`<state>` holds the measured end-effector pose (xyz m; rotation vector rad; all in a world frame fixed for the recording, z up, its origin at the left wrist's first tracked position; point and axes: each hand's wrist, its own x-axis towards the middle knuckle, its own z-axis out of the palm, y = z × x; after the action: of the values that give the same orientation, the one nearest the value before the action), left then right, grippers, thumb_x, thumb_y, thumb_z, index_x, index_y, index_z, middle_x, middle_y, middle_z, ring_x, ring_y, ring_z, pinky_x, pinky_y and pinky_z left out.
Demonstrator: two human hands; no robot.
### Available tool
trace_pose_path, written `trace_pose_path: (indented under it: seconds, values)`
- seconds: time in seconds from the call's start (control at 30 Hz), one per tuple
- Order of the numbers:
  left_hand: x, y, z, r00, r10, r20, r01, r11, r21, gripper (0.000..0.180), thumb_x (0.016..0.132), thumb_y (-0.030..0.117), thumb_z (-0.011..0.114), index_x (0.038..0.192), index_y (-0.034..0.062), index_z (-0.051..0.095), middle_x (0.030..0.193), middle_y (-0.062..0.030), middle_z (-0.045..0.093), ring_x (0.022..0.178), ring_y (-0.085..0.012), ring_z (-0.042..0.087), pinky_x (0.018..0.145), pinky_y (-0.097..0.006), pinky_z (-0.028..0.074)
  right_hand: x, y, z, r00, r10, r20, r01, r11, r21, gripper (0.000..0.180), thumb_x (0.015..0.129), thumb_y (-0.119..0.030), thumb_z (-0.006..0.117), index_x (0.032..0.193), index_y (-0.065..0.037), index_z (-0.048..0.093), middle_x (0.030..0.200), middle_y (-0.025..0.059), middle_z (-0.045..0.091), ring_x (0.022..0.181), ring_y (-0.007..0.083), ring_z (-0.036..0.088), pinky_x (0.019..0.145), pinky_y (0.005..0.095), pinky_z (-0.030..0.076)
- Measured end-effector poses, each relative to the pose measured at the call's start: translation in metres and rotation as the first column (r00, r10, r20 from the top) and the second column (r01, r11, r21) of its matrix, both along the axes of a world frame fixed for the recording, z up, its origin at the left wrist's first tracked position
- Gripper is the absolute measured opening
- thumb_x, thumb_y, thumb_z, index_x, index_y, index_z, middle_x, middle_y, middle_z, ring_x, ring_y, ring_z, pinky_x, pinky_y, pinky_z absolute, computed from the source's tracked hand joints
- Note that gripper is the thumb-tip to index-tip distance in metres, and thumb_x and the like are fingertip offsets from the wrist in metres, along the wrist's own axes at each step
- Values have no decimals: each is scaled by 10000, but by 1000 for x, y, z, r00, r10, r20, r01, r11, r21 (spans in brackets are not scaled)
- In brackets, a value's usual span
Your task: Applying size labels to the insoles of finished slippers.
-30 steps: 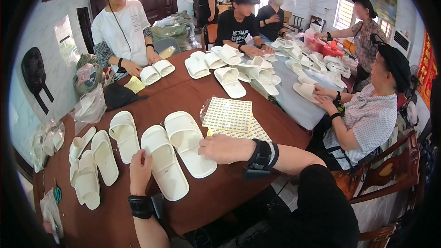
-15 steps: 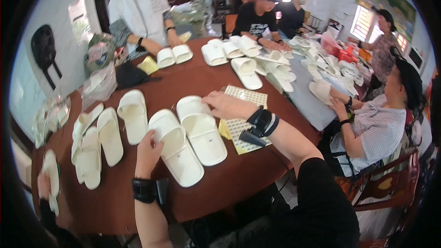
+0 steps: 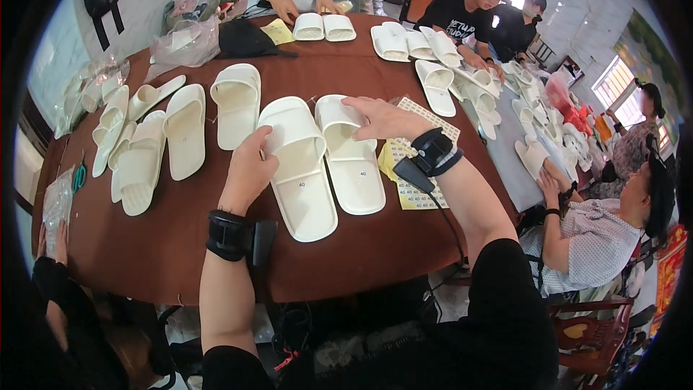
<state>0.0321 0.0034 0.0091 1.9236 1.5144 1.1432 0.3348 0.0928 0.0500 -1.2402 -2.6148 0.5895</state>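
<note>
Two white slide sandals lie side by side in front of me on the brown round table (image 3: 216,245). My left hand (image 3: 249,170) grips the left edge of the left sandal (image 3: 299,173) beside its strap. My right hand (image 3: 382,119) rests flat on the strap of the right sandal (image 3: 354,159), fingers spread. Each insole carries a small round sticker. Just right of the pair, partly under my right wrist, lies a yellow and white sticker sheet (image 3: 415,184).
More white sandals (image 3: 184,130) lie in a row to the left, others (image 3: 426,54) across the table. Clear plastic bags (image 3: 180,40), a black cap (image 3: 245,40) and green scissors (image 3: 78,177) sit around. Several people work at the far and right sides.
My right hand has moved left from the sticker sheet onto the right sandal's strap. My left hand has come up to grip the left sandal's edge. The view has dipped closer to the table.
</note>
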Motion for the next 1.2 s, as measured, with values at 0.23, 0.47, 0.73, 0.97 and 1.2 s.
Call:
trace_pose_path:
  seconds: [0.23,0.47,0.73,0.97,1.2]
  values:
    - [-1,-3,0,994,29,107,-35,998,54,488,743,19,615,1229,10,576,998,-162,653,700,-214,601,691,-323,509,-20,-23,24,990,-134,47,134,991,12,816,707,-231,732,1424,-78,375,1251,213,472,1144,361,519,964,399,447]
    - [1,1,6,951,18,309,-25,1000,17,484,758,2,600,1240,32,578,966,-92,648,645,-113,563,626,-263,487,-14,-41,58,987,-149,-54,159,923,350,803,694,-229,749,1409,-98,406,1240,213,464,1101,370,541,941,402,466]
    - [6,4,7,916,-91,390,80,996,46,466,769,-51,563,1232,6,573,900,-17,586,663,-76,532,613,-218,461,14,-76,90,987,-105,-118,143,911,387,788,693,-254,766,1384,-74,434,1192,210,497,1064,360,556,925,380,468]
    - [19,-9,13,896,-157,414,205,976,-72,432,807,-65,557,1235,0,557,873,-25,607,687,-74,555,604,-211,473,22,-122,93,994,-50,-98,73,965,253,729,701,-278,745,1348,-70,480,1237,199,484,1077,358,555,934,376,473]
    - [20,-9,10,920,-204,336,248,964,-96,401,815,-53,573,1213,-12,571,861,-31,626,696,-83,569,615,-218,478,21,-144,88,998,27,-55,-12,969,247,710,699,-233,749,1334,-64,480,1182,192,488,1043,353,552,887,399,481]
